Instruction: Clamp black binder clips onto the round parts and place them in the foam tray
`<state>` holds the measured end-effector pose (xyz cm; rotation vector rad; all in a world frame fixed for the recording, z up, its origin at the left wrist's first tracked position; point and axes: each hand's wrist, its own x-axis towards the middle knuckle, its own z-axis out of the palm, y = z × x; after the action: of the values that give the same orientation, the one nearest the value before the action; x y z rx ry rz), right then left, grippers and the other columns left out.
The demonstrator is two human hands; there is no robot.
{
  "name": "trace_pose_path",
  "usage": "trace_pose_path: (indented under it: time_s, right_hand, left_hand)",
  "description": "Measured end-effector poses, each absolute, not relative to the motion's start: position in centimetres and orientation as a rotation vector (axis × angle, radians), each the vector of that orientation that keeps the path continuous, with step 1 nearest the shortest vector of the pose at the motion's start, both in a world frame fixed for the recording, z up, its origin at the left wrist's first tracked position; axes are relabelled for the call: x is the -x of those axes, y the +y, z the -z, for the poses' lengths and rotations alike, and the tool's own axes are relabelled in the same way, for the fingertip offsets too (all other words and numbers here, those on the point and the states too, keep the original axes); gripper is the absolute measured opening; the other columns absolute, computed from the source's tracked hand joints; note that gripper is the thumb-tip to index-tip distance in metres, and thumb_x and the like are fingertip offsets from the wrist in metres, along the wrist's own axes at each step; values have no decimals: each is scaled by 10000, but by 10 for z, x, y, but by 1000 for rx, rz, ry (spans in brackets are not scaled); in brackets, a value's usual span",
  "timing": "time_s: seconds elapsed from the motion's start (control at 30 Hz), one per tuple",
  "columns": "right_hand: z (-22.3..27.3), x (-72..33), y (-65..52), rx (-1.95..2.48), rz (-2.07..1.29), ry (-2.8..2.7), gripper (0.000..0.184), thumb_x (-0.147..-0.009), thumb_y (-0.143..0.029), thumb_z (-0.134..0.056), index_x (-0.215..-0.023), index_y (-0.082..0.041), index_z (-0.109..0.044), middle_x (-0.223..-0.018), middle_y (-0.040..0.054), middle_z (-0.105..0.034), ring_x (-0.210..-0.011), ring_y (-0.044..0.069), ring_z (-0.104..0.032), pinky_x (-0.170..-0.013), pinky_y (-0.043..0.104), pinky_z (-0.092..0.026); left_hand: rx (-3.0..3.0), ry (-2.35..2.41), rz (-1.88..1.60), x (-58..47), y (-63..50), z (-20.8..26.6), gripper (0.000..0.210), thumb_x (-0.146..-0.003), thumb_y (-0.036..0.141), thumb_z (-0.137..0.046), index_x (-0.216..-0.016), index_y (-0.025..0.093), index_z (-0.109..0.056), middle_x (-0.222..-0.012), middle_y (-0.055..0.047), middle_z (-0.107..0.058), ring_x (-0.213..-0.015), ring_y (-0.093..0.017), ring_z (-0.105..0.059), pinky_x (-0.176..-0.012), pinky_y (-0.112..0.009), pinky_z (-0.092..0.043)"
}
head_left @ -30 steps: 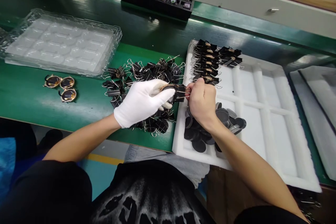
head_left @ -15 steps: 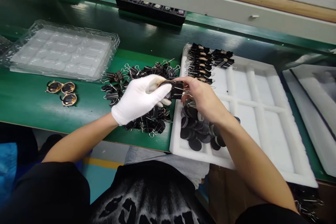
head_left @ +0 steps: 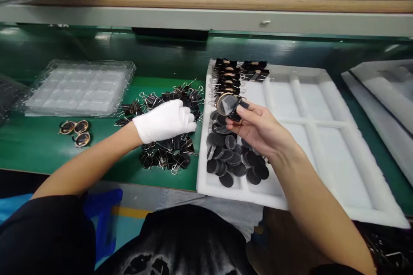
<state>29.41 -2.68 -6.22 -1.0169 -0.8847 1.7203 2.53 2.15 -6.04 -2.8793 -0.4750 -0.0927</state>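
Note:
My right hand [head_left: 258, 126], bare, grips a round gold-rimmed piece [head_left: 227, 105] with a dark, shiny face, along with a black binder clip [head_left: 240, 111] at its right edge. They are held above the upper left part of the white foam tray [head_left: 202, 172]. My left hand [head_left: 169, 121], in a white glove, is over the pile of black binder clips [head_left: 167, 154] on the green table. Its fingers are curled inward, and whatever they may hold is hidden. Under my right hand, dark round discs [head_left: 230, 157] lie heaped in the tray's near left compartments.
Clipped pieces [head_left: 229, 75] stand in a row at the tray's far left, with more clips [head_left: 255, 71] beside them. Three gold-rimmed round pieces [head_left: 75, 131] lie left on the table [head_left: 106, 150], before a clear plastic tray [head_left: 84, 88]. White foam sheets [head_left: 383, 90] lie at right.
My hands have come apart: the left moved back over the clip pile, while the right keeps the gold-rimmed piece and turns its face upward. The view has also shifted.

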Motion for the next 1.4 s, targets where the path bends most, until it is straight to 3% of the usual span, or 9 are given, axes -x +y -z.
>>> trace_pose_path:
  time_s: [0.1,0.23,0.37,0.57,0.7,0.83,1.03,1.23,1.4]
  right_hand:
    - [64,-293,-29,861,-1847,-916,311,-760,-434,-944,-970,-243,-818,-960,21,-769,-842,132,-690,-803,273,-611]
    - [70,-283,-37,677,-1889,-989,330,-827,-430,-894,-1113,-281,-823,-1182,44,-795,-1071,181,-711,-1092,403,-558]
    - [72,-274,-41,600,-1893,-931,274,-864,-417,-862,-1107,-297,-825,-1199,33,-796,-1138,189,-707,-1147,438,-542]
    - [68,-280,-39,633,-1937,-987,275,-853,-420,-858,-1075,-259,-838,-1278,79,-782,-1016,194,-744,-1021,392,-613]
    - [66,-286,-40,637,-1984,-1101,260,-846,-435,-853,-1006,-231,-842,-1352,122,-750,-970,223,-758,-861,366,-634]
    - [65,-289,-40,683,-1951,-1122,263,-822,-449,-862,-973,-235,-845,-1297,117,-768,-910,217,-757,-826,358,-624]
    - [66,-292,-37,651,-1975,-1176,271,-822,-457,-856,-943,-214,-856,-981,99,-801,-814,203,-730,-869,373,-633]
    - [69,-294,-39,724,-1986,-1049,313,-781,-394,-908,-1036,-220,-856,-985,67,-803,-805,160,-739,-795,276,-631]
    - [70,-295,-39,733,-1964,-1101,298,-787,-422,-907,-975,-197,-854,-982,77,-810,-800,155,-745,-787,259,-628]
  left_hand:
    - [2839,-702,558,-32,21,52,261,-1007,226,-589,-768,194,-690,-649,-5,-641,-587,-135,-535,-593,-316,-304]
    - [2741,-1395,1446,-52,9,45,276,-938,318,-667,-706,177,-619,-648,18,-638,-576,-95,-521,-576,-247,-407]
    - [2757,-1693,1782,-70,1,49,291,-917,370,-659,-707,184,-579,-629,27,-597,-567,-87,-496,-536,-222,-405]
    - [3090,-1341,1157,-58,4,41,404,-904,364,-612,-589,194,-424,-512,68,-404,-496,-56,-317,-502,-227,-276]
    - [3152,-1282,806,-51,3,30,490,-820,483,-643,-575,220,-310,-489,83,-275,-483,-66,-209,-483,-258,-202]
    - [3159,-1316,724,-49,1,29,501,-790,566,-634,-593,226,-322,-500,69,-334,-479,-80,-261,-500,-265,-232]
    - [3012,-1442,710,-50,0,32,504,-783,661,-621,-618,223,-433,-536,33,-452,-507,-107,-371,-562,-279,-308]
    - [2945,-1483,581,-52,-1,30,540,-804,711,-555,-622,219,-425,-540,10,-485,-517,-126,-404,-578,-292,-262]
    - [2939,-1480,533,-51,-1,31,518,-805,674,-567,-605,215,-435,-531,18,-483,-518,-117,-351,-569,-295,-227]
